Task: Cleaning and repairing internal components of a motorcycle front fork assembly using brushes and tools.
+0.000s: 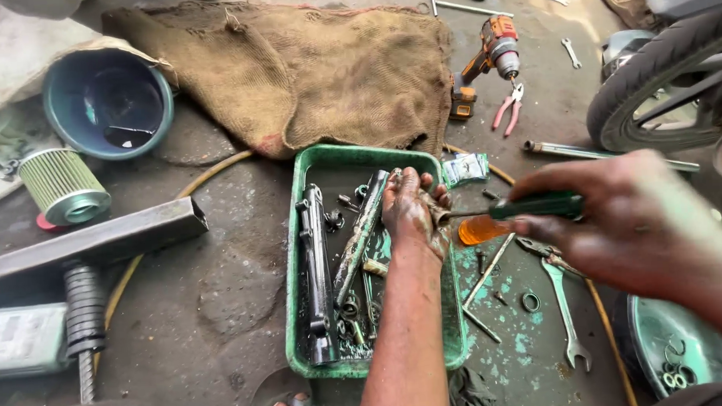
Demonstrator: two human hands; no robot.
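Note:
My left hand (410,212), greasy, reaches over a green plastic tray (294,253) and grips a small metal part (440,216) at the tray's right rim. My right hand (625,218) holds a screwdriver with a green handle (535,206); its shaft points left into that small part. Several oily parts lie in the tray: a long black tube (316,268) on the left and a dirty steel rod (360,237) beside it.
Burlap sack (308,69) behind the tray. Blue basin (108,102) and pleated filter (62,185) at the left, steel bar (90,240) below them. Cordless drill (484,63), pink pliers (508,108), motorcycle tyre (652,73) at the right. Spanner (565,308) and orange lid (480,229) lie near the tray.

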